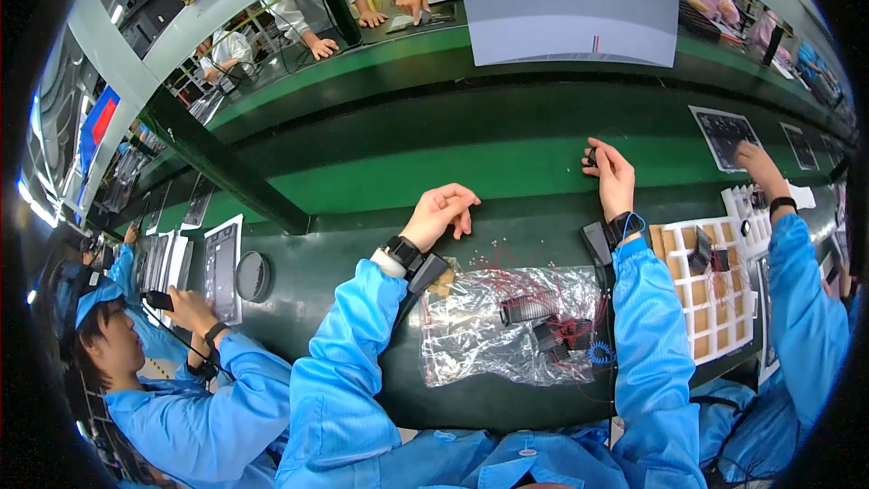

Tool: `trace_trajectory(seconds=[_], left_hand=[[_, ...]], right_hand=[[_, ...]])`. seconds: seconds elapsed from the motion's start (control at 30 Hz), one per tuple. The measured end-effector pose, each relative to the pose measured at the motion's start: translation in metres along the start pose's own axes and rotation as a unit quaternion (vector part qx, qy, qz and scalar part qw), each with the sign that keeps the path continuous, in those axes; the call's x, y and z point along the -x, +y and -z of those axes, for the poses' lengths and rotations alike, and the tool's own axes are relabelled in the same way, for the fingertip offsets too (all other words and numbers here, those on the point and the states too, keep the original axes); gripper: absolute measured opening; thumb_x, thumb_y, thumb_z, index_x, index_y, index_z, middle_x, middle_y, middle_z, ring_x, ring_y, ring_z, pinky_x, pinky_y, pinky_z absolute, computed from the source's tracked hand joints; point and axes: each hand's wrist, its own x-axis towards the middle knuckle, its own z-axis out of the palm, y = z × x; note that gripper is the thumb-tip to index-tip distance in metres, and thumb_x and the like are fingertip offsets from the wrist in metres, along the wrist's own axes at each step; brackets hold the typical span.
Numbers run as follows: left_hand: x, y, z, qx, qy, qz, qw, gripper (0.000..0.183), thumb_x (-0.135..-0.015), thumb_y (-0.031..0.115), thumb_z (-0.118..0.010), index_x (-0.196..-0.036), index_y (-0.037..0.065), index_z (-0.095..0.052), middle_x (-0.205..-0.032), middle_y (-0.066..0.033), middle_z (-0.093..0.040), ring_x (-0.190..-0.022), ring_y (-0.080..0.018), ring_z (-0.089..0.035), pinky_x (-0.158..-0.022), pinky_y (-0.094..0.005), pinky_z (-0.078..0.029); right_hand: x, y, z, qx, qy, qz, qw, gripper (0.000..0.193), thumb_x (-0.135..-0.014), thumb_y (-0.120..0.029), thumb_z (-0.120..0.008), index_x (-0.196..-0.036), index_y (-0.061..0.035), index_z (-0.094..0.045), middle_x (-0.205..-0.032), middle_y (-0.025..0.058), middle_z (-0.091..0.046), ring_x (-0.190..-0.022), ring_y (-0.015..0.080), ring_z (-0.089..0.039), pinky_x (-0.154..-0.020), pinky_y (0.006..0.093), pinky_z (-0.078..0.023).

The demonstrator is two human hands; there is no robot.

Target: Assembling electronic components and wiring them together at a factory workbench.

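Observation:
My right hand (615, 183) is raised over the far part of the bench, its thumb and fingers closed on a small black part (592, 158). A thin wire seems to trail from that part; its exact kind is too small to tell. My left hand (442, 215) hovers to the left, fingers loosely bent and apart, with nothing visible in them. Nearer to me, between my forearms, lies a clear plastic bag (466, 344). On it are black parts (528, 308) with red wires (579, 330) and a blue coil (600, 353).
White bits (507, 243) dot the green bench (362, 249). A round dish (253, 276) stands left; a white gridded tray (715, 308) lies right. A slanted dark post (226, 163) rises at left, and a grey panel (570, 9) hangs ahead. Co-workers sit on both sides.

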Motion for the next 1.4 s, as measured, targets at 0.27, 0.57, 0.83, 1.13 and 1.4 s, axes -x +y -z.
trace_trajectory(seconds=[0.27, 0.57, 0.83, 1.13, 1.4], left_hand=[[-0.001, -0.001, -0.001, 0.005, -0.001, -0.002, 1.000, 0.017, -0.098, 0.017, -0.055, -0.097, 0.001, -0.060, -0.061, -0.0050, -0.059, -0.051, -0.0113, -0.055, -0.045, -0.0217, -0.041], [-0.001, -0.001, -0.001, -0.001, -0.002, -0.005, 1.000, 0.018, -0.098, 0.018, -0.055, -0.098, 0.001, -0.061, -0.061, -0.0053, -0.060, -0.051, -0.0112, -0.056, -0.044, -0.0217, -0.041], [-0.003, -0.001, -0.004, -0.005, 0.001, -0.012, 1.000, 0.020, -0.099, 0.019, -0.054, -0.098, 0.000, -0.061, -0.060, -0.0057, -0.060, -0.052, -0.0122, -0.057, -0.043, -0.0218, -0.041], [-0.001, 0.001, -0.005, -0.027, 0.025, -0.016, 0.999, 0.021, -0.097, 0.021, -0.055, -0.096, 0.000, -0.059, -0.057, -0.0039, -0.055, -0.050, -0.0133, -0.054, -0.043, -0.0228, -0.038], [-0.001, 0.003, -0.012, -0.028, 0.034, -0.015, 0.999, 0.020, -0.098, 0.018, -0.053, -0.094, 0.000, -0.059, -0.055, -0.0027, -0.053, -0.046, -0.0118, -0.051, -0.046, -0.0231, -0.039]], right_hand=[[0.000, 0.004, 0.001, 0.021, -0.014, 0.026, 0.999, 0.026, -0.097, -0.014, -0.057, -0.117, -0.0002, -0.065, -0.102, 0.0089, -0.068, -0.084, 0.0137, -0.066, -0.071, 0.0264, -0.057], [0.002, -0.001, 0.001, -0.023, -0.005, -0.021, 1.000, 0.025, -0.098, -0.012, -0.054, -0.117, 0.0002, -0.065, -0.104, 0.0087, -0.067, -0.085, 0.0143, -0.066, -0.070, 0.0263, -0.057], [0.000, 0.005, 0.004, 0.020, -0.011, 0.019, 1.000, 0.023, -0.096, -0.010, -0.057, -0.114, -0.0001, -0.066, -0.099, 0.0092, -0.070, -0.082, 0.0135, -0.067, -0.069, 0.0266, -0.058], [0.003, -0.003, -0.004, 0.054, -0.012, 0.020, 0.998, 0.021, -0.086, -0.007, -0.070, -0.106, -0.0008, -0.069, -0.095, 0.0099, -0.064, -0.077, 0.0154, -0.067, -0.062, 0.0276, -0.058], [0.003, -0.004, -0.001, 0.019, 0.001, 0.014, 1.000, 0.018, -0.091, -0.009, -0.064, -0.105, 0.0009, -0.068, -0.091, 0.0098, -0.069, -0.077, 0.0148, -0.068, -0.063, 0.0274, -0.057]])
